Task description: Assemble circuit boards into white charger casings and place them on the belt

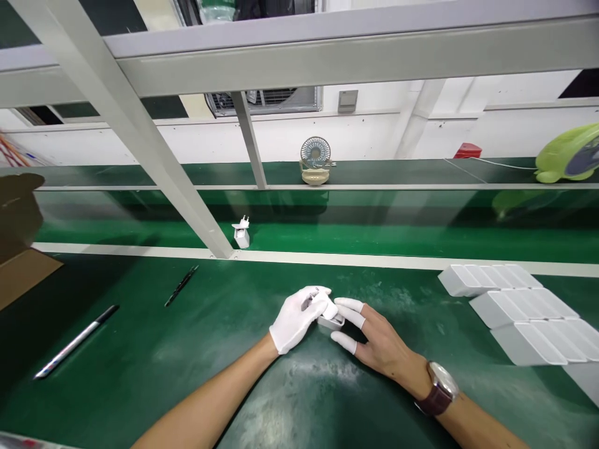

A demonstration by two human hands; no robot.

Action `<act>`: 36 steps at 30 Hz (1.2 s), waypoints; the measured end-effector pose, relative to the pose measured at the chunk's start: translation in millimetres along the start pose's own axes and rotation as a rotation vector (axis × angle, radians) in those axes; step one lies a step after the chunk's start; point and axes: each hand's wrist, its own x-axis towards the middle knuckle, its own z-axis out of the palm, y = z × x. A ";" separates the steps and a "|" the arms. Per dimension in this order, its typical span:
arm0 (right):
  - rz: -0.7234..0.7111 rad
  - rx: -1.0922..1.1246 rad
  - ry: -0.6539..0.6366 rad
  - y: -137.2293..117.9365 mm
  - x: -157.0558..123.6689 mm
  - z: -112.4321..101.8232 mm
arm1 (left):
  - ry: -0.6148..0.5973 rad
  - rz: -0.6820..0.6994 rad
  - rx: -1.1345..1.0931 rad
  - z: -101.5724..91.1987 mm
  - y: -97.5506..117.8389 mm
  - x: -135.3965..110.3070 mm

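My left hand (297,318), in a white glove, is curled round a small white plug-like part (331,321) at the middle of the green bench (140,349). My right hand (374,340), bare with white finger cots on the fingertips and a brown-strapped watch (440,388) on the wrist, pinches the same part from the right. Both hands rest low on the mat, touching each other over the part.
Rows of white boxes (519,312) lie at the right. A silver pen (75,342) and a black pen (181,285) lie at the left, beside a cardboard box (23,274). A white charger (241,234) stands on the conveyor belt. A small fan (315,161) stands beyond.
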 end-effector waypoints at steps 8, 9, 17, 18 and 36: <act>0.238 0.322 0.094 3.8 -0.6 14.3 | 0.046 0.018 -0.003 3.1 -6.0 -0.2; 0.327 0.435 0.134 4.4 0.5 14.5 | 0.047 0.040 0.019 4.3 -7.2 -1.0; 0.776 1.210 0.127 -6.7 11.7 9.3 | 0.067 0.280 0.409 17.6 -9.4 -10.2; 0.795 1.233 0.125 -7.9 12.2 9.8 | 0.070 0.266 0.418 18.2 -9.6 -9.9; 0.891 1.374 0.139 -10.7 12.4 11.0 | 0.090 0.242 0.429 17.6 -10.6 -7.3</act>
